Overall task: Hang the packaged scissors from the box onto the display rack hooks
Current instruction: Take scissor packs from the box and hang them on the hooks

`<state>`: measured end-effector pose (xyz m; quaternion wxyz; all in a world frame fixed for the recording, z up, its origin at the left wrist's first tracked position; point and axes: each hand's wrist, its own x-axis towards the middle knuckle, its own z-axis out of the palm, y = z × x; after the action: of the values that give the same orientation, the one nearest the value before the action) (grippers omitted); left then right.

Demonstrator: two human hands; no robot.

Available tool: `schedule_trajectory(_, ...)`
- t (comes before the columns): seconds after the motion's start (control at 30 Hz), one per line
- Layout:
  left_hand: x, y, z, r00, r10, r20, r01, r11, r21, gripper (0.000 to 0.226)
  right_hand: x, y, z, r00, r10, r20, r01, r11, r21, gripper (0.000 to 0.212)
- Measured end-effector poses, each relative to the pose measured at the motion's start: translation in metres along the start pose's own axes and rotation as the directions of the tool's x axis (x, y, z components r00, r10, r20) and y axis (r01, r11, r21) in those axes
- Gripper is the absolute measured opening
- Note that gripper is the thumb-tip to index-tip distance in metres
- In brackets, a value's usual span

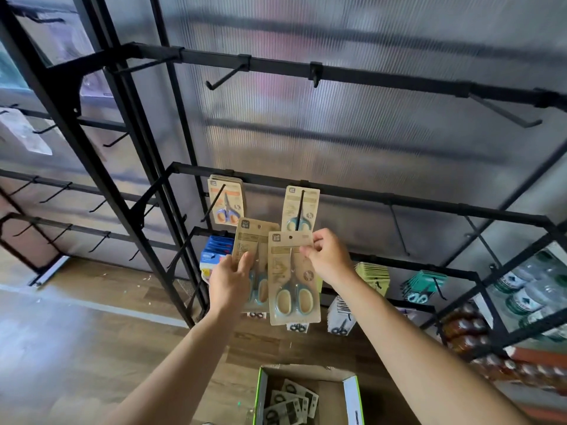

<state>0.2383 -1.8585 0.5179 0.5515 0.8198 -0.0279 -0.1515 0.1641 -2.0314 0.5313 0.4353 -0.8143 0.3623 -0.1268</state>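
— what's crowding you up there?
— i'm reaching in front of the black display rack (399, 200). a teal-handled pack (310, 207) is hanging on a hook (302, 204) just above my hands, and orange-handled scissors packs (225, 200) are hanging to its left. blue packs (214, 250) are sitting behind my left hand (230, 280).
— and your grip?
— my right hand (329, 259) is pinching the upper right edge of a packaged scissors card (293, 277) between thumb and fingertips. my left hand is curling round a second card (254, 237), which is lying partly behind the first.
— anything hiding?
— the second card's lower half is disappearing behind my hand and the front card, and the print is blurring. the open cardboard box (260, 394) on the floor is getting cut off at the bottom, with more packs (288, 400) lying inside.
— materials?
— i'm seeing brown card and oval teal-and-cream handles, with a ribbed translucent panel (337, 124) standing behind the rack.
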Motion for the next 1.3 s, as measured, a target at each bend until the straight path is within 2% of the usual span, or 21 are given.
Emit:
schedule_trajectory(0.17, 0.006, -0.005, -0.007, 0.999, -0.019, -0.033, 0.020, 1.000, 0.020, 0.035, 0.003, 0.004, 0.005, 0.999, 0.028, -0.046, -0.030, 0.999, -0.038, 0.020)
schedule_trajectory(0.43, 0.010, -0.008, -0.010, 0.999, -0.032, 0.021, 0.032, 0.999, -0.031, 0.032, 0.003, 0.006, 0.012, 0.995, 0.022, -0.096, -0.028, 0.998, -0.061, 0.016)
schedule_trajectory(0.93, 0.017, -0.013, -0.006, 0.998, -0.020, 0.057, 0.022, 0.999, -0.029, 0.031, -0.005, 0.015, 0.020, 0.984, 0.017, -0.177, -0.034, 0.995, -0.093, 0.016)
schedule_trajectory(1.3, 0.024, -0.013, -0.004, 0.998, -0.041, 0.055, 0.043, 0.998, -0.042, 0.030, -0.004, 0.016, 0.026, 0.977, -0.036, -0.212, 0.019, 0.997, -0.081, 0.015)
